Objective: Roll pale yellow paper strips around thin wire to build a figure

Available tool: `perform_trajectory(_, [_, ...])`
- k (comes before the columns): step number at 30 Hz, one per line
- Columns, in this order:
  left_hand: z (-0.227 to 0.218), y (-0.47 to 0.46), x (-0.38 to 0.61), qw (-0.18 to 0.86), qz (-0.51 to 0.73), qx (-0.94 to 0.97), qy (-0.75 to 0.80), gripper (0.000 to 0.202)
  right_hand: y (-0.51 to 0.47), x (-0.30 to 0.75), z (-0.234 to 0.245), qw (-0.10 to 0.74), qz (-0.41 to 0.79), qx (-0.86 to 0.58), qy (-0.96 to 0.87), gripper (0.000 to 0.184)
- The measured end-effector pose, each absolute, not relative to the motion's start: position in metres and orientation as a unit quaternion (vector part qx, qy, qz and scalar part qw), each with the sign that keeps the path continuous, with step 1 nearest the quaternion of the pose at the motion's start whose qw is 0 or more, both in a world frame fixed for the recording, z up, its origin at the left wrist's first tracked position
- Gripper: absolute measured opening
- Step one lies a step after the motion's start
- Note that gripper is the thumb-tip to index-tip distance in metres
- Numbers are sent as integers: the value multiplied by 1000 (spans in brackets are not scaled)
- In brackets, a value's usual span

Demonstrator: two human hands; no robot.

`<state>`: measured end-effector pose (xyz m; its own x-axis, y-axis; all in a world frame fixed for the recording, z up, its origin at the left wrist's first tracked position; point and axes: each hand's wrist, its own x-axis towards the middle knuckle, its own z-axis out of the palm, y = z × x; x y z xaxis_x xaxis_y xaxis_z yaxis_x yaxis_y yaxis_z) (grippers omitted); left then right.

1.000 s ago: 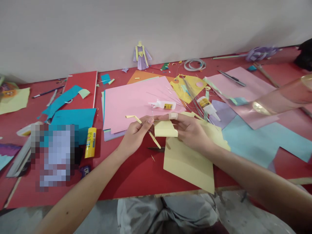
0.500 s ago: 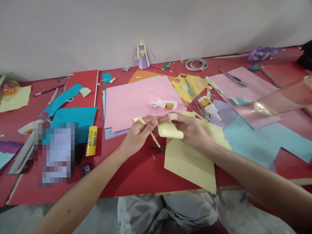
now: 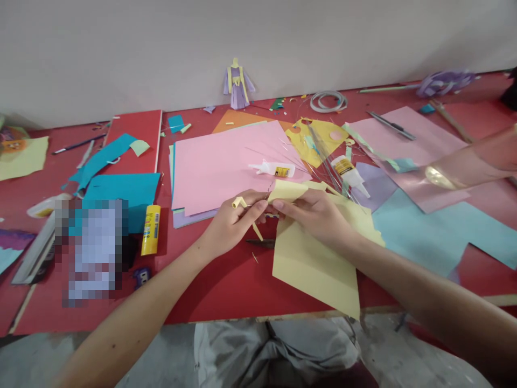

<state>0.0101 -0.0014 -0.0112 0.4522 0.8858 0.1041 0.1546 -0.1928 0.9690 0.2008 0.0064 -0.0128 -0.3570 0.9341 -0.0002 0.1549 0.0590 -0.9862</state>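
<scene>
Two hands [image 3: 236, 220] [image 3: 317, 216], one glue stick [image 3: 151, 230]

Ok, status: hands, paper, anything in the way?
Left hand gripping bent yellow strip. Right hand pinching small yellow paper. White bottle just beyond, yellow sheet below; neither seems in the way.

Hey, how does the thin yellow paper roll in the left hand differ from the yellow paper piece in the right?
The yellow roll is narrow and bent; the yellow piece is broader and sheet-like. The roll is in the left hand, the piece in the right hand. Both are pale yellow.
</scene>
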Motion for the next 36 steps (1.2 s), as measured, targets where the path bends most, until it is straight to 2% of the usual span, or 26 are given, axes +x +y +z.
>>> perform_trajectory(14, [-8,-2,12,525,337,687,372,32,6,201,-12,374,522,-450,-620,28])
perform_trajectory(20, [-10,-2,12,538,336,679,369,34,6,201,-11,379,529,-448,-613,23])
perform_trajectory(28, [-12,-2,11,559,324,662,379,37,6,199,-9,374,535,-453,-607,30])
perform_trajectory(36, [-12,-3,11,564,329,656,378,36,6,202,-15,375,546,-447,-601,26])
